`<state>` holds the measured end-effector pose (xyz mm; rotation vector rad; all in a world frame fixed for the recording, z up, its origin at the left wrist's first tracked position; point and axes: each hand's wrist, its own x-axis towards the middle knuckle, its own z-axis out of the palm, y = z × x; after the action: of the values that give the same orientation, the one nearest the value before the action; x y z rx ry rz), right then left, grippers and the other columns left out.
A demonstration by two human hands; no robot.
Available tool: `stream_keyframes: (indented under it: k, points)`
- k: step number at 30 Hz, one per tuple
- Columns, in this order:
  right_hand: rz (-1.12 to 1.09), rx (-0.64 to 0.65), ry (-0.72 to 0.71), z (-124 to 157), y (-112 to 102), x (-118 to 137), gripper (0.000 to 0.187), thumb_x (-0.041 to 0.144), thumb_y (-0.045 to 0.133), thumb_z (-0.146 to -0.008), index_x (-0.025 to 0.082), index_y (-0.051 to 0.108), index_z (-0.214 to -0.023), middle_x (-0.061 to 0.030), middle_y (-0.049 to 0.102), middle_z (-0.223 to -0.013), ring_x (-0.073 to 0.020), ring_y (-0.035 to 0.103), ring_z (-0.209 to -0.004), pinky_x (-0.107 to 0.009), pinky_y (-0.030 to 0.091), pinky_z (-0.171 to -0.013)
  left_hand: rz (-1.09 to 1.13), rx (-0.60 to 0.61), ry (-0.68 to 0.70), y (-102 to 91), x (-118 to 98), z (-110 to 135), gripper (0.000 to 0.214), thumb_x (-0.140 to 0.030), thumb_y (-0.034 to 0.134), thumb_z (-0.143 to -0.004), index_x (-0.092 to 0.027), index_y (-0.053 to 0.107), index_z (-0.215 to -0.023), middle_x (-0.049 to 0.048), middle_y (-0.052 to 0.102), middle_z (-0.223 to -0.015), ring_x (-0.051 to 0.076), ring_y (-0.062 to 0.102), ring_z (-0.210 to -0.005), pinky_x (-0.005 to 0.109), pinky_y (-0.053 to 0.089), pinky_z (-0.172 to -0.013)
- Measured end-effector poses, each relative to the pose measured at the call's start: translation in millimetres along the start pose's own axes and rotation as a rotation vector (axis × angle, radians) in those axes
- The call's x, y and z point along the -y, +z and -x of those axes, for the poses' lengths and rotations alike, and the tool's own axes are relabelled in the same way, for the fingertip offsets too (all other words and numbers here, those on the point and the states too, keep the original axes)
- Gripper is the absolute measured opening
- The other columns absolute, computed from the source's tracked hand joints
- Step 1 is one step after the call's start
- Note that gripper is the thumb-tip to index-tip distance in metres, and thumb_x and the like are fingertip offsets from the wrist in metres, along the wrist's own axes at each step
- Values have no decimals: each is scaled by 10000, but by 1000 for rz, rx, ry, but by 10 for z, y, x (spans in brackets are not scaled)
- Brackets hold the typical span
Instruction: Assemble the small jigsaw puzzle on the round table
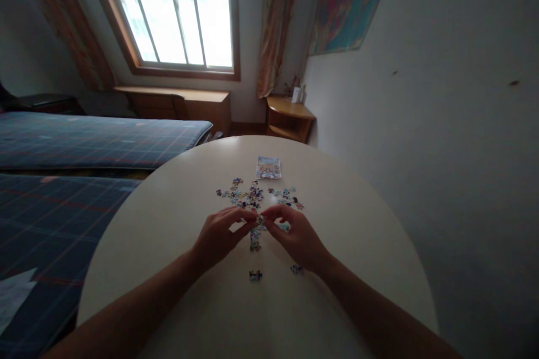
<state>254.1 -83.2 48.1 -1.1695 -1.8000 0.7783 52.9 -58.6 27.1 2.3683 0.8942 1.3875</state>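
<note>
My left hand [223,230] and my right hand [297,231] meet over the middle of the round table, thumbs and forefingers pinched. Between their fingertips are small jigsaw puzzle pieces [260,220]; whether they are joined is too small to tell. A strip of puzzle pieces [255,240] lies just below the fingertips. Beyond my hands spreads a loose heap of coloured puzzle pieces [252,195], with a smaller group [286,196] to its right. Closer to me are a small puzzle cluster [255,275] and another cluster [296,270], the latter near my right wrist.
A small picture card [268,168] lies beyond the pieces on the white round table [168,202]. Beds with plaid covers [96,140] stand to the left, with paper sheets [17,291] on the nearer one. A wall [421,140] runs along the right; a corner shelf [289,109] stands behind.
</note>
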Motion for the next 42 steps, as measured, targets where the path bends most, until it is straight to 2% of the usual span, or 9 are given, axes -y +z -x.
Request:
stream_keyframes:
  k: [6,10,14,18,22,25,32,36,42]
  points:
    - [-28,19,-27,13,-18,17,206,298,643,-867,263,670,-1068,2,717,-860,-162,671,-817,-310,480,-790,52,31,-18,8,31,8,159,-302,616,-939,-205,709,-1025,56,754,-898,153,711,-763,289,602,-717]
    - [-26,-14,-18,8,-12,5,218,274,650,-855,256,669,-1070,1,717,-870,-158,666,-820,-304,483,-788,45,21,-85,4,13,20,158,-343,644,-918,-196,702,-932,36,749,-842,140,698,-695,256,596,-642]
    - [-22,-62,-39,0,0,-9,164,264,621,-860,233,677,-1011,-23,727,-902,-165,667,-837,-314,488,-792,31,19,-85,-4,-31,15,202,-378,655,-908,-189,693,-847,16,742,-756,121,679,-615,214,572,-566]
    - [19,-62,-22,-4,-7,-14,98,257,622,-849,229,694,-908,-21,743,-875,-171,673,-833,-330,491,-810,29,49,-69,1,-34,27,213,-375,633,-924,-193,694,-832,11,743,-739,111,675,-594,204,568,-566]
    - [27,-35,-24,-9,-21,-8,99,240,615,-847,239,709,-875,-9,747,-854,-171,674,-818,-337,492,-822,83,57,-104,27,1,65,155,-334,671,-895,-193,649,-954,11,744,-798,116,692,-646,211,578,-600]
    - [4,-29,-23,-10,-17,-6,108,271,620,-866,240,706,-922,-11,743,-863,-167,673,-814,-322,495,-800,102,74,-63,34,-2,66,206,-331,667,-899,-206,639,-1061,21,750,-863,117,691,-670,223,583,-619]
    - [-29,-21,15,-17,-17,9,124,325,643,-871,223,710,-892,-21,744,-843,-165,675,-795,-309,501,-774,45,72,-55,6,-46,31,221,-419,659,-897,-212,688,-969,25,740,-820,125,679,-650,230,582,-601]
    - [-33,8,-15,-14,-41,27,136,290,623,-882,234,731,-942,-25,758,-889,-173,691,-838,-313,510,-789,23,51,-96,1,-30,40,237,-445,665,-889,-209,677,-907,12,741,-775,126,678,-625,226,581,-583]
    - [-3,50,-58,-4,-61,34,171,277,705,-826,246,743,-990,-12,761,-898,-165,690,-836,-300,517,-792,27,30,-90,20,-11,59,248,-444,672,-887,-197,668,-879,-1,733,-738,111,664,-587,205,559,-546]
